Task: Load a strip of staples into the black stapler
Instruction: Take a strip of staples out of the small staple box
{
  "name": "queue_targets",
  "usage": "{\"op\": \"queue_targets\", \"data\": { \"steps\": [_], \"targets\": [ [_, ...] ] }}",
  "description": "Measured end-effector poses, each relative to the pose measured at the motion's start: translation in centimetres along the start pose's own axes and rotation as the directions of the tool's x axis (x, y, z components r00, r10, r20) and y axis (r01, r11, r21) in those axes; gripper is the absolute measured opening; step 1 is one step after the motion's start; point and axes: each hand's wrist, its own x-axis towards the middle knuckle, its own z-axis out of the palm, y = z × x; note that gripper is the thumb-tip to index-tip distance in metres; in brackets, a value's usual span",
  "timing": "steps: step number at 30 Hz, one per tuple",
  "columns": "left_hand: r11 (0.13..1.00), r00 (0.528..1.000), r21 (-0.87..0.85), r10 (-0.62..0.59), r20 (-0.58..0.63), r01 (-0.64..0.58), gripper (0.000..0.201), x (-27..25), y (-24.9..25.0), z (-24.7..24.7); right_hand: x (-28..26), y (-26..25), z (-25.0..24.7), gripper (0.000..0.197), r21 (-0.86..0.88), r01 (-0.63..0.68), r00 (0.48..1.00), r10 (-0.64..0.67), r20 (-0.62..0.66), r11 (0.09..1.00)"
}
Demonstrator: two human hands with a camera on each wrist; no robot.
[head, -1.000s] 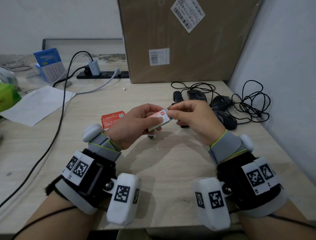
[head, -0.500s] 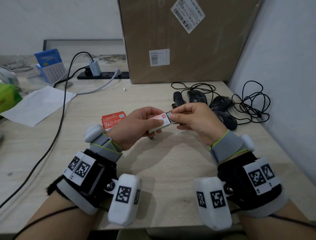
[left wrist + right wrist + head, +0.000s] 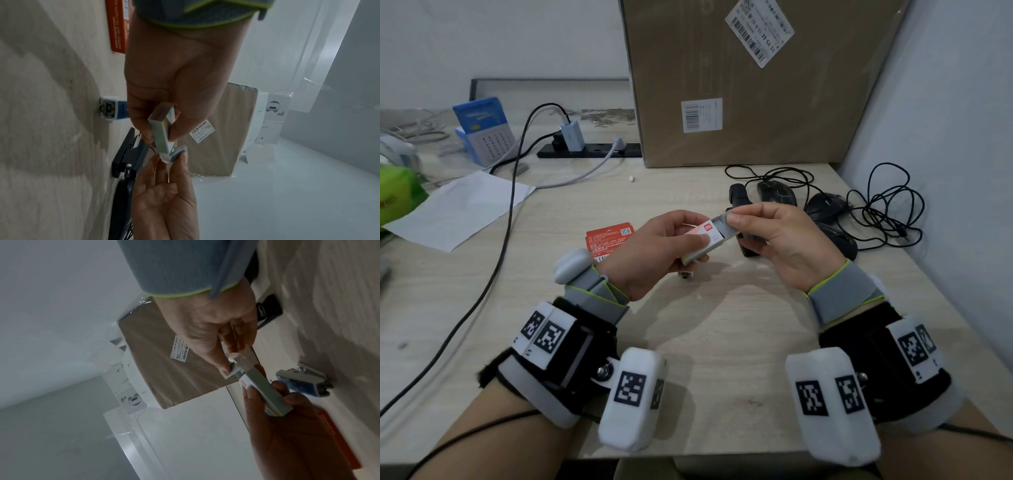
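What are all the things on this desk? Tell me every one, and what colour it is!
staple box: one, white and red, held above the desk, inner tray partly out
black stapler: one, black, on the desk behind the hands
orange packet: one, left of the hands
computer mice: at least three, black, corded, right side
cardboard box: one, brown, at the back
power strip: one, black, back
paper sheet: one, white, left
desk: one, pale wood
left hand: grips the box
right hand: pinches the tray end
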Motion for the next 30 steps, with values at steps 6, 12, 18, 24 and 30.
{"op": "queue_targets", "data": {
  "steps": [6, 12, 18, 24, 30],
  "targets": [
    [0.999, 0.998, -0.03, 0.014, -0.058, -0.016, 0.026, 0.06, 0.06, -0.05, 0.04, -0.53, -0.48, 0.006, 0.129, 0.001, 1.0, -0.003, 0.021, 0.992],
    [0.999, 0.995, -0.049, 0.012, -0.101, -0.018, 0.03, 0.34, -0.12, -0.25, -0.18, -0.55, -0.21, 0.005, 0.056, 0.07, 0.997, -0.07, -0.016, 0.996],
    [0.999, 0.991, -0.05, 0.006, -0.13, -0.012, 0.029, 0.48, -0.27, -0.37, -0.82, -1.07, 0.17, 0.01, -0.072, 0.234, 0.972, -0.232, 0.037, 0.97],
    [1.0, 0.993, -0.013, 0.012, -0.12, -0.014, 0.029, 0.43, -0.31, -0.34, -0.72, -0.59, 0.3, 0.011, -0.154, 0.205, 0.975, -0.188, 0.119, 0.966],
    [1.0, 0.993, 0.018, 0.017, -0.114, -0.015, 0.027, 0.23, -0.11, -0.22, -0.85, -0.48, 0.35, 0.01, -0.176, 0.205, 0.974, -0.182, 0.138, 0.963]
  ]
}}
